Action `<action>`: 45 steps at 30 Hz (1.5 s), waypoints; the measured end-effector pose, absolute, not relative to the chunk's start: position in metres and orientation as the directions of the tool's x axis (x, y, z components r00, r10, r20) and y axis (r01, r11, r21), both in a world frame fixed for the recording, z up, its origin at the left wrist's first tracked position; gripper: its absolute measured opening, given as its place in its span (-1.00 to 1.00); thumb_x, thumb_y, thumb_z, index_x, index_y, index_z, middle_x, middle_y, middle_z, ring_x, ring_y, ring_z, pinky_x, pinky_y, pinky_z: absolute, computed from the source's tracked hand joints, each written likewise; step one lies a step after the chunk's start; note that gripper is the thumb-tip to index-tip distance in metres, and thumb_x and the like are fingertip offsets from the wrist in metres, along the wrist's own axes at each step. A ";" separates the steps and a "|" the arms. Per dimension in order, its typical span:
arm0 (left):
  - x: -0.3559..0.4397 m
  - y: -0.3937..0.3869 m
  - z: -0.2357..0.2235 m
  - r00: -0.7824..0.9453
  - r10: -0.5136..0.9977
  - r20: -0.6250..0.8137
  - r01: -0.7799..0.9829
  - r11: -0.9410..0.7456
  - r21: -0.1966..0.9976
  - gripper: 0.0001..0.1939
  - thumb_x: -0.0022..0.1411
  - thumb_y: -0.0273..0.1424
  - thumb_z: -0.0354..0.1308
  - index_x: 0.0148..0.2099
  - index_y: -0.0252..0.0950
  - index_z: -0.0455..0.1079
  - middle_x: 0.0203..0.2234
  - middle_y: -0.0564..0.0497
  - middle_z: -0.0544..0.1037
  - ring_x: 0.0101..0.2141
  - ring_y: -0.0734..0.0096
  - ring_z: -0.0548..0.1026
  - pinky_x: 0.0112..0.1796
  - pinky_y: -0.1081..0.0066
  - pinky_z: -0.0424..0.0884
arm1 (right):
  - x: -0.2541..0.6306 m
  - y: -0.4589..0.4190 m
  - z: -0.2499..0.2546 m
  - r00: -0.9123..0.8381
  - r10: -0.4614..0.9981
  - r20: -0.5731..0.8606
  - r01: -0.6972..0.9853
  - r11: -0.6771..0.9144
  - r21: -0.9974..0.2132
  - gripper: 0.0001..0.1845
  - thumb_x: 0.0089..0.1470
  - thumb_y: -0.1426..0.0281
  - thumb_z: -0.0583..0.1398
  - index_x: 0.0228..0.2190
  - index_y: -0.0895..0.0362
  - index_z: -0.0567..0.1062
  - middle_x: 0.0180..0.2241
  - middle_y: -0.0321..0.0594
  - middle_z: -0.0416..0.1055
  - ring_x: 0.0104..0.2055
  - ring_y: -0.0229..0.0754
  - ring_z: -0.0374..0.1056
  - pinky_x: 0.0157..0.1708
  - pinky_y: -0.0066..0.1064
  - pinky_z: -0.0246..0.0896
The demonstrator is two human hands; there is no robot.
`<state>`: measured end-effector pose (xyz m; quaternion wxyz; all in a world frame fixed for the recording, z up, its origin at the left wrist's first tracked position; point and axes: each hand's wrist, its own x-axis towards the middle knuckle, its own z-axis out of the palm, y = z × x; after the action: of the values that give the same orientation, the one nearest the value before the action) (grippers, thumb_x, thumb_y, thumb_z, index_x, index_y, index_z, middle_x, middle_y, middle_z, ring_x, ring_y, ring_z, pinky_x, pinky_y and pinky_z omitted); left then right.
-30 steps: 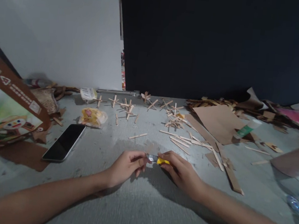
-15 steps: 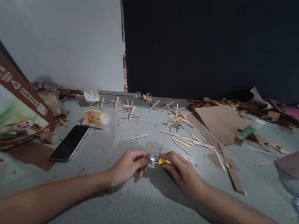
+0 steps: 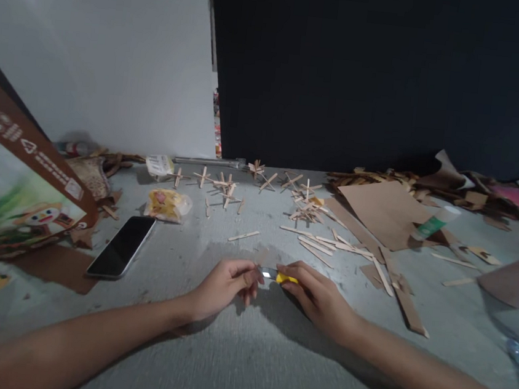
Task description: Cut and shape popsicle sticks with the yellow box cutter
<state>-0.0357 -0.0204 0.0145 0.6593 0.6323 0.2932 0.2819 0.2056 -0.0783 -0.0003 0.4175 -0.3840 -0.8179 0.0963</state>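
Fingers of the right hand point(image 3: 322, 300) are closed around a small tool with a yellow handle and a shiny, flat metal end point(image 3: 285, 278), low in the middle of the view; those of the left hand point(image 3: 224, 287) are drawn together right at its metal end, and whether they pinch the metal or something small I cannot tell.

Largest is the gray, faintly streaked tabletop point(image 3: 204, 368), with a broad stretch of open room between the forearms and the lower edge of view, and a narrower one between the hands and the wooden pieces beyond. Its far edge stops at a smooth matte black panel point(image 3: 383, 77) and a pale, slightly glossy panel point(image 3: 117, 49), limiting reach forward. A tall brown-and-green printed package point(image 3: 33, 180) leans in at the left edge; a dull brown rounded object point(image 3: 517, 277) bounds the right.

Next comes a flat, stiff sheet of tan card point(image 3: 373, 209), angular at its corners, then a black-screened rectangular phone with a pale rim point(image 3: 121, 247), well left of the hands. Smaller are the crinkled clear packet with yellow contents point(image 3: 165, 205) and the white-and-green cylindrical tube point(image 3: 437, 224).

Smallest are the slim, pale wooden sticks: a loose fan of flat ones point(image 3: 314, 245) just beyond the right hand, one lone stick point(image 3: 243, 236) ahead of the left, and crossed, star-like groups point(image 3: 267, 183) near the far edge.
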 end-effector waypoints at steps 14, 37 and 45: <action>-0.035 -0.020 0.016 0.662 0.749 -0.030 0.056 -0.009 0.998 -0.40 0.30 0.18 0.24 -0.42 -0.27 0.37 -0.58 0.09 0.41 -0.59 0.51 0.33 -0.50 0.47 0.23 | 0.204 -0.080 0.004 -0.374 0.682 0.629 0.526 0.714 -0.461 -0.72 0.53 0.36 0.07 0.09 0.06 0.54 -0.18 -0.07 0.59 -0.18 -0.13 0.58 -0.19 -0.37 0.53; -0.039 -0.018 0.017 0.757 0.650 -0.064 0.101 -0.020 0.995 -0.36 0.28 0.26 0.23 -0.38 -0.27 0.38 -0.55 0.08 0.41 -0.56 0.48 0.36 -0.49 0.45 0.27 | 0.205 -0.083 0.004 -0.396 0.672 0.626 0.547 0.720 -0.427 -0.78 0.51 0.39 0.09 0.02 0.07 0.53 -0.17 -0.04 0.60 -0.17 -0.09 0.59 -0.20 -0.32 0.53; -0.037 -0.021 0.021 0.707 0.706 -0.039 0.016 0.038 0.999 -0.35 0.25 0.26 0.26 -0.41 -0.27 0.36 -0.56 0.09 0.40 -0.58 0.50 0.33 -0.52 0.46 0.26 | 0.203 -0.079 0.003 -0.336 0.694 0.637 0.519 0.701 -0.490 -0.76 0.51 0.34 0.10 0.02 0.06 0.56 -0.18 -0.04 0.62 -0.16 -0.09 0.61 -0.16 -0.34 0.56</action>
<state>-0.0372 -0.0211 0.0212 0.6636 0.6429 0.2808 0.2598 0.2028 -0.0789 0.0032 0.4387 -0.3739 -0.8111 0.0996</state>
